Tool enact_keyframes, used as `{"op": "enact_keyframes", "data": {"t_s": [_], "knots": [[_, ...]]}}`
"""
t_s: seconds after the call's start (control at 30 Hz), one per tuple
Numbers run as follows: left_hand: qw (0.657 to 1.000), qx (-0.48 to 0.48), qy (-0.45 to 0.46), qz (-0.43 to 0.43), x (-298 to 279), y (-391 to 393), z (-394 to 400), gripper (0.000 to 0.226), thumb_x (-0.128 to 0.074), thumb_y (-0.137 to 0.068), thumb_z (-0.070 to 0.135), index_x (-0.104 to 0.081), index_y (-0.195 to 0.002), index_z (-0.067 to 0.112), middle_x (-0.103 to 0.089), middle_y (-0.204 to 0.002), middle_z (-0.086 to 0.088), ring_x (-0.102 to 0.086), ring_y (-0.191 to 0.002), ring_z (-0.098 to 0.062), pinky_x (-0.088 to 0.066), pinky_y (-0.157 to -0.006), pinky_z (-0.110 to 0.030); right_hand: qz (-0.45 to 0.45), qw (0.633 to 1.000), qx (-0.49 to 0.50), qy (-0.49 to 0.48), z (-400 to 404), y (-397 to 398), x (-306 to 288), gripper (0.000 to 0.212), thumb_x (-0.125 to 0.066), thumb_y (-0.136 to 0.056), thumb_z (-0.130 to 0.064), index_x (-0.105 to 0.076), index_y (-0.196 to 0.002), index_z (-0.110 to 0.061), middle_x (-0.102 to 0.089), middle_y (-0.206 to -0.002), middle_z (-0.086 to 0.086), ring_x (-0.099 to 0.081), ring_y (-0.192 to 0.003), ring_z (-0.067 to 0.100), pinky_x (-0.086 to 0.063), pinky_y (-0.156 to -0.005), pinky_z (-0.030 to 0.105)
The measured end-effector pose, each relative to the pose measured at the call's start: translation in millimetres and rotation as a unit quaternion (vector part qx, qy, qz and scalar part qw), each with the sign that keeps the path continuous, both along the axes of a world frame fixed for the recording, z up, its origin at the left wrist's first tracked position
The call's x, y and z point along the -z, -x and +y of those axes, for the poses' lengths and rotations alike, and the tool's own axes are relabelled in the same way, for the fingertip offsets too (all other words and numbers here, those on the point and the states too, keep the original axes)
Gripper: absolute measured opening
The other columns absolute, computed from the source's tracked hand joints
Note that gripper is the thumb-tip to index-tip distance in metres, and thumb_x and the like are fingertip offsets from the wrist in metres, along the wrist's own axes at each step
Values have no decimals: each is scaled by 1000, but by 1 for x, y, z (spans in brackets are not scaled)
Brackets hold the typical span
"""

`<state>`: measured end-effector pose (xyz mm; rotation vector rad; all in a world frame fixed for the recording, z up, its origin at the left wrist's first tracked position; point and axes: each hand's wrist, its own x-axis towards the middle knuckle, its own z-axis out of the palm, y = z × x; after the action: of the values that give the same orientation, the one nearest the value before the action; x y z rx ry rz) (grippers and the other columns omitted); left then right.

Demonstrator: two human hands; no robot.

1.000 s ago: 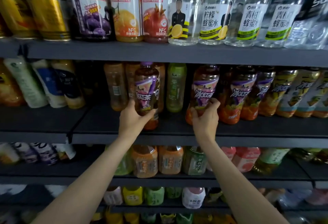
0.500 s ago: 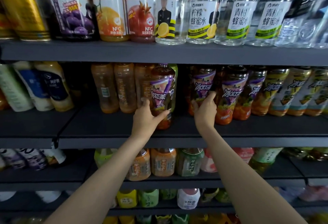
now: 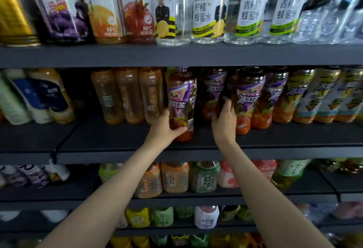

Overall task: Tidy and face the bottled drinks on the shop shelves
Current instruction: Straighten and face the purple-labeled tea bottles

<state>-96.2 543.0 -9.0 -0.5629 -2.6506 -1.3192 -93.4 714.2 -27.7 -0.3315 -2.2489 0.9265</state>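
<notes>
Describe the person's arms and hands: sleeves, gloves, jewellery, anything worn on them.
Both forearms are bare from the bottom edge of the head view up to the wrists; no sleeve shows. The left hand and right hand wear no gloves. No watch, bracelet or ring is visible on the sides shown. Nails are too small to judge.

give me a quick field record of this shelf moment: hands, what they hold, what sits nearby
setting: dark shop shelf stocked with bottled drinks
left hand: left hand grips the low part of a purple-label iced tea bottle, which stands near the shelf front
right hand: right hand grips the next iced tea bottle to the right, set further back
left neighbours: three amber bottles with labels hard to read
right neighbours: more purple-label teas, then yellow-label teas
shelf above: juice bottles and clear honey water bottles
</notes>
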Motion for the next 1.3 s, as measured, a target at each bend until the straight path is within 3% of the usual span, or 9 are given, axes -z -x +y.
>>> {"op": "enact_keyframes", "data": {"t_s": [0.17, 0.33, 0.43, 0.63, 0.77, 0.93, 1.07, 1.2, 1.3], "knots": [[997, -57, -28, 39, 6, -12, 52, 76, -77, -74, 32, -35, -133, 11, -54, -130, -6, -52, -118, -24, -35, -84, -21, 183, 976, 26, -117, 19, -47, -3, 43, -64, -80, 5, -46, -119, -1, -50, -113, 20, -48, -106, 29, -43, -89, 30], [992, -104, -21, 74, 17, -10, 91, 68, -77, -73, 36, -37, -119, 7, -49, -119, -12, -49, -112, -26, -41, -82, -28, 52, 996, 72, -7, 54, -51, -2, 56, -71, -82, -11, -41, -127, 0, -43, -128, 19, -42, -122, 34, -39, -98, 37], [990, -121, -12, 74, 17, -4, 104, 71, -76, -74, 38, -36, -122, 3, -46, -119, -15, -47, -111, -29, -45, -84, -33, -20, 998, 60, -11, 61, -50, 6, 44, -64, -88, -9, -42, -124, -1, -50, -126, 14, -48, -119, 30, -41, -88, 32], [984, -165, -1, 68, 18, -1, 126, 70, -74, -75, 39, -36, -121, 2, -42, -122, -15, -44, -114, -31, -46, -83, -37, -47, 995, 71, -44, 64, -48, 1, 39, -66, -87, -13, -43, -116, -1, -53, -119, 14, -53, -110, 30, -39, -79, 29], [979, -193, 17, 58, 15, -10, 132, 67, -72, -77, 40, -35, -121, 5, -40, -124, -13, -39, -118, -28, -43, -76, -33, -45, 996, 63, -46, 64, -51, 1, 39, -66, -87, -13, -43, -114, 0, -54, -118, 15, -53, -110, 30, -41, -81, 30], [979, -199, 8, 38, 12, -16, 134, 65, -71, -79, 36, -35, -124, 5, -39, -128, -12, -36, -121, -27, -43, -83, -34, -55, 997, 42, -40, 68, -57, -2, 36, -65, -87, -9, -44, -114, -1, -55, -117, 14, -54, -108, 30, -39, -76, 28], [985, -147, -54, 70, 18, -16, 108, 54, -71, -81, 30, -42, -119, 5, -43, -123, -12, -43, -116, -26, -42, -90, -32, 56, 996, 34, -53, 60, -73, -16, 34, -63, -87, -6, -47, -117, 0, -51, -117, 14, -51, -107, 29, -38, -78, 26], [973, -188, -93, 91, 21, -20, 69, 39, -61, -89, 20, -43, -119, 3, -45, -123, -15, -45, -115, -28, -34, -87, -19, 154, 981, -77, -94, 21, -66, -31, 31, -64, -85, -3, -50, -112, 3, -51, -111, 16, -56, -97, 28, -49, -79, 31], [974, -197, -82, 81, 19, -24, 40, 52, -58, -90, 12, -32, -133, 1, -40, -135, -17, -42, -122, -28, -35, -91, -21, 109, 973, -182, -91, -16, -45, -24, 37, -66, -84, -5, -48, -116, 2, -51, -115, 16, -59, -97, 27, -53, -77, 38]]}}
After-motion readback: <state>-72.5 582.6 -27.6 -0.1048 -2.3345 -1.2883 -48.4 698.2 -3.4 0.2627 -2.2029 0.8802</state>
